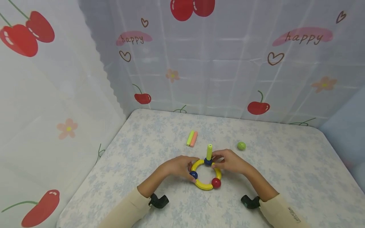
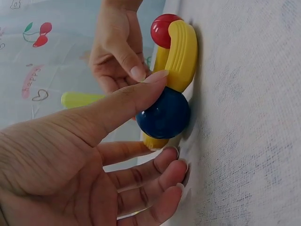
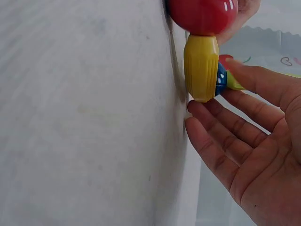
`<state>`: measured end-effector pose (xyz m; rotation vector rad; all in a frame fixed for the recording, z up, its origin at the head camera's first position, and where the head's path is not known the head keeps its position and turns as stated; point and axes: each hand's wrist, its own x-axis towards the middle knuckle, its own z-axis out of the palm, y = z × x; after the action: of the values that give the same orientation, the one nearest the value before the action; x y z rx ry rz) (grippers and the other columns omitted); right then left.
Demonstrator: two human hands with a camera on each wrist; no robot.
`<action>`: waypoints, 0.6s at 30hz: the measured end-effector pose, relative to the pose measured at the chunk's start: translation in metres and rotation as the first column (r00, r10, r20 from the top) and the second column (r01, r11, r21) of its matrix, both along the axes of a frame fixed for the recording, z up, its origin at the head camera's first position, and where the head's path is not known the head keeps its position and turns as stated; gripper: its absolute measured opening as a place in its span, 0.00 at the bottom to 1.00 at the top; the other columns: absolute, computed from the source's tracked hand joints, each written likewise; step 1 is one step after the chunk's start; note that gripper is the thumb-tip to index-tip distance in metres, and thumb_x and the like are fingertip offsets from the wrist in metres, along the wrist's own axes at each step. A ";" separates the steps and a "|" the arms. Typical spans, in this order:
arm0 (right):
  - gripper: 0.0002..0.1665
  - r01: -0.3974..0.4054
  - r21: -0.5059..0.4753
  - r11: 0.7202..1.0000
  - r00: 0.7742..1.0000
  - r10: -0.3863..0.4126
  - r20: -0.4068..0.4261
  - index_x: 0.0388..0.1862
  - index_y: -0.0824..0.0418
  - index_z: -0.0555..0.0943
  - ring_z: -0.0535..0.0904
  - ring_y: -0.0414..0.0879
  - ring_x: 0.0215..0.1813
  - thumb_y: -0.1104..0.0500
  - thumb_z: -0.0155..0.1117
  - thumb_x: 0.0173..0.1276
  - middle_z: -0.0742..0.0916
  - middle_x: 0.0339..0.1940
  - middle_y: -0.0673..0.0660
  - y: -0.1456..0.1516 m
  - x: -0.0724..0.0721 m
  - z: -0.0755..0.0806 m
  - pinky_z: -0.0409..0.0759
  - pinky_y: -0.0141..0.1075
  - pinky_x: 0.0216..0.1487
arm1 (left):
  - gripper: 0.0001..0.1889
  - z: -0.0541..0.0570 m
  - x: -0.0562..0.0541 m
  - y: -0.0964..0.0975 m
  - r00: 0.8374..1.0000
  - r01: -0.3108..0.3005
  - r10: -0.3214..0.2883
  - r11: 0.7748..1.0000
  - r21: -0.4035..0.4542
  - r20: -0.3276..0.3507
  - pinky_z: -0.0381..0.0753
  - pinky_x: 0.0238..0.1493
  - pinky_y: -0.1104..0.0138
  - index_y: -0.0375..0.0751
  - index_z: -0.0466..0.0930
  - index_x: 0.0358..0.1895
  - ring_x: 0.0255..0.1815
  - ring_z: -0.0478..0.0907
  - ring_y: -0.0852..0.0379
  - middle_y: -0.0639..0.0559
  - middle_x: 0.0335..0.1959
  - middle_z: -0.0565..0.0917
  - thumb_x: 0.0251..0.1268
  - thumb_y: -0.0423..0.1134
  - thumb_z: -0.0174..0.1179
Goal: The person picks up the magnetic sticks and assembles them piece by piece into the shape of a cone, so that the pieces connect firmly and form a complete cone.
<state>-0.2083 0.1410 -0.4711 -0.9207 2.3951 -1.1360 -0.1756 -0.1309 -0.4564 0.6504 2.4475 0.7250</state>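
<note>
A ring of curved yellow rods (image 1: 204, 186) joined by balls lies on the table in the head view. Its balls are a red ball (image 1: 216, 183) at the near right, a blue ball (image 1: 194, 174) at the left and a dark blue ball (image 1: 208, 161) at the back. Upright on the back ball stands a straight yellow-green rod (image 1: 209, 152). My left hand (image 1: 180, 166) grips the ring's left side, its thumb (image 2: 150, 87) on the blue ball where it meets a yellow rod. Around the back ball, my right hand (image 1: 230, 161) pinches the ring with thumb and fingers.
Behind the ring, a yellow-green rod (image 1: 190, 138) and an orange rod (image 1: 194, 139) lie side by side. A green ball (image 1: 241, 146) sits at the back right. Patterned curtains (image 1: 205, 79) hang beyond the table's far edge (image 1: 228, 118) and at the left.
</note>
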 end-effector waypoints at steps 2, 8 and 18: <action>0.18 0.001 0.002 1.000 1.000 -0.001 0.006 0.55 0.63 0.84 0.85 0.52 0.52 0.62 0.71 0.67 0.89 0.49 0.55 0.003 0.001 -0.001 0.84 0.47 0.52 | 0.44 -0.001 -0.001 -0.002 1.000 -0.010 0.010 1.000 0.021 0.014 0.76 0.40 0.69 0.46 0.71 0.74 0.37 0.76 0.64 0.60 0.35 0.80 0.51 0.46 0.80; 0.16 0.001 -0.010 1.000 1.000 -0.001 0.007 0.55 0.64 0.84 0.85 0.51 0.51 0.65 0.69 0.68 0.89 0.48 0.56 0.014 0.006 -0.003 0.84 0.42 0.50 | 0.35 -0.005 -0.009 -0.011 0.996 -0.056 0.049 0.994 0.091 0.073 0.79 0.32 0.68 0.44 0.77 0.69 0.30 0.80 0.59 0.55 0.34 0.82 0.56 0.42 0.78; 0.16 0.026 -0.033 0.999 0.999 -0.025 0.024 0.56 0.62 0.84 0.85 0.50 0.48 0.69 0.65 0.69 0.88 0.48 0.56 0.026 0.021 -0.003 0.82 0.35 0.44 | 0.21 -0.010 -0.020 -0.019 0.991 -0.101 0.082 0.978 0.183 0.106 0.77 0.28 0.67 0.42 0.84 0.59 0.24 0.83 0.50 0.52 0.29 0.84 0.63 0.39 0.73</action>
<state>-0.1874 0.1674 -0.4742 -0.8853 2.3826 -1.1924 -0.1953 -0.1502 -0.4667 0.5599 2.3496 1.0110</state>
